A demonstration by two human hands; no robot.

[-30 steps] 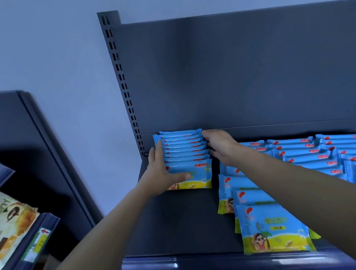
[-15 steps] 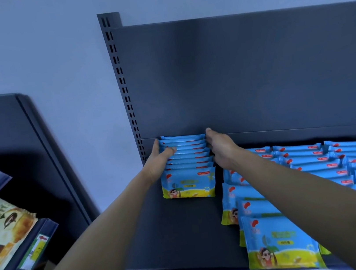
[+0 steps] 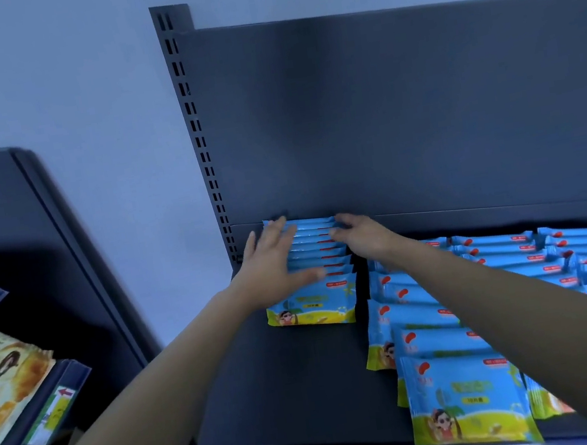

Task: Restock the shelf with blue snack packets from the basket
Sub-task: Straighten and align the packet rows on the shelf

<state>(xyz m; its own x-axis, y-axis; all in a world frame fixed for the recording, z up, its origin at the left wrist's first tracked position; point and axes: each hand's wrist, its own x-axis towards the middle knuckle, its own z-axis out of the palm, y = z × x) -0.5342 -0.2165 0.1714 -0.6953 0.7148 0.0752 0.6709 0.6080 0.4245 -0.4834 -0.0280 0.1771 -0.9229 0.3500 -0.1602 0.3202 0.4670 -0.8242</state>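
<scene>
Already the dark shelf [image 3: 307, 372] carried several rows of blue snack packets [image 3: 509, 251] across its right side, while bare space lay at its front left (the basket was out of view, so how much remained to bring could not be judged). The leftmost row [image 3: 318, 256] stood against the back panel [image 3: 401, 111]. The left hand [image 3: 271, 263] and right hand [image 3: 362, 235] pressed its two sides, each grip wide, fingers straight, holding nothing; they were squaring the row, by the look of it.
</scene>
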